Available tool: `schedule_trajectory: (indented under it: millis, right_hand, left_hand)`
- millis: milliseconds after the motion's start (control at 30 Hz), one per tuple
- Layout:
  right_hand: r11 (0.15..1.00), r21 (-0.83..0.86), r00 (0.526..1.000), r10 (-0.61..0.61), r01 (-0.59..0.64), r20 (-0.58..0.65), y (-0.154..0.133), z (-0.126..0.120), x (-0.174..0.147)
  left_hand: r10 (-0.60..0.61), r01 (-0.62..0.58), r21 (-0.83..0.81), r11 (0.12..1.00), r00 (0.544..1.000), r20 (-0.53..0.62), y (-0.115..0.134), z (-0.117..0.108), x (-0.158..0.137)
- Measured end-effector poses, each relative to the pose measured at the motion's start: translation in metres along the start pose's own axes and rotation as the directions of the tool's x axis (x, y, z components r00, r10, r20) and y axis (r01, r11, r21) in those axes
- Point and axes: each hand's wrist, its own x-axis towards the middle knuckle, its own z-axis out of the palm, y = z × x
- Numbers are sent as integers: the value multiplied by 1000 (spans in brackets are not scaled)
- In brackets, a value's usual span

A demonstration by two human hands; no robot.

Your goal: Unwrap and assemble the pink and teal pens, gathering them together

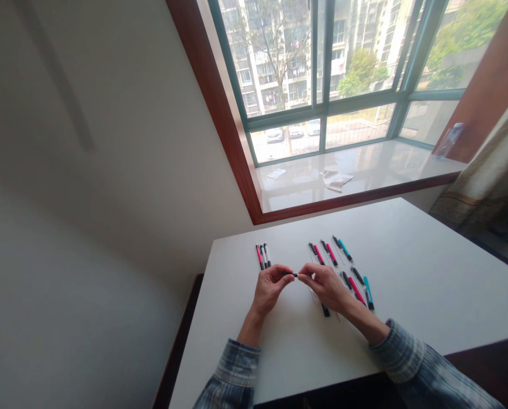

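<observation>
My left hand (267,288) pinches a short black pen part (291,274) between thumb and fingers above the white table. The fingertips of my right hand (327,286) are closed at the other end of that part, where a small pale tip shows. Beyond my right hand lie disassembled pens: pink barrels (357,290), teal barrels (369,291), black pen sections (357,275) and thin clear or pale pieces. A dark barrel end (325,310) sticks out below my right hand. Past my left hand, a few slim pens (260,257) lie side by side, their near ends close to my fingers.
The white table (433,272) stands against the wall beneath a window. On the sill (377,170) are a crumpled cloth or tissue (336,180), a flat white piece (276,174) and a clear bottle (449,141). A curtain (488,165) hangs at the right.
</observation>
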Motion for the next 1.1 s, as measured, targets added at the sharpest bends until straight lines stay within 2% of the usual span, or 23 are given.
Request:
schedule_trajectory:
  millis: [167,400,600,800,967,1100]
  right_hand:
    - [1000,14,1000,27,-27,2,0,1,-1]
    - [990,118,996,78,-81,31,5,5,-1]
    - [972,214,994,104,-94,-38,-7,6,3]
    - [974,216,997,77,-71,-18,-8,2,5]
    - [988,148,988,70,-49,-140,0,-8,8]
    - [998,50,980,33,-24,-194,2,-14,8]
  left_hand:
    - [14,-15,20,1000,1000,15,-1,-1,0]
    - [27,-28,50,998,999,23,3,0,-1]
    - [-25,20,-90,996,998,-55,-2,2,2]
    - [-66,45,-283,958,996,-64,-7,4,4]
    - [-118,64,-375,925,986,-121,-4,1,5]
    - [-163,101,-409,907,979,-120,-3,-3,4]
